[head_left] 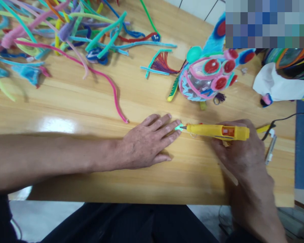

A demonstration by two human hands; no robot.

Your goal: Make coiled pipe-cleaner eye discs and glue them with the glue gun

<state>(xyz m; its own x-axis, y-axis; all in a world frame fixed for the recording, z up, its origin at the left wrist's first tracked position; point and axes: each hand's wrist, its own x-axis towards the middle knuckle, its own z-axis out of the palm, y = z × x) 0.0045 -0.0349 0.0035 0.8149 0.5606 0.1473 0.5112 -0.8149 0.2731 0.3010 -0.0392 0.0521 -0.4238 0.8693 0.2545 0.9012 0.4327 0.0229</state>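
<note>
My left hand [152, 141] lies flat on the wooden table [66, 114], palm down with fingers spread. Two of its fingertips rest at a small mint-green piece [178, 127], which they partly cover. My right hand [245, 148] is wrapped round a yellow hot glue gun [212, 131], held sideways. The metal nozzle points left and reaches the green piece; whether it touches is too fine to tell. Beyond my hands stands a colourful animal-like head [207, 74], trimmed in blue, pink and red, with a purple-orange tassel [163, 63] beside it.
A tangle of coloured pipe cleaners [66, 33] covers the far left, and one long pink pipe cleaner [114, 89] trails toward my left hand. A green-and-yellow handled tool [172, 89] lies by the head. On the right are a utility knife [271, 150], a black cord [283, 118] and white paper [276, 84].
</note>
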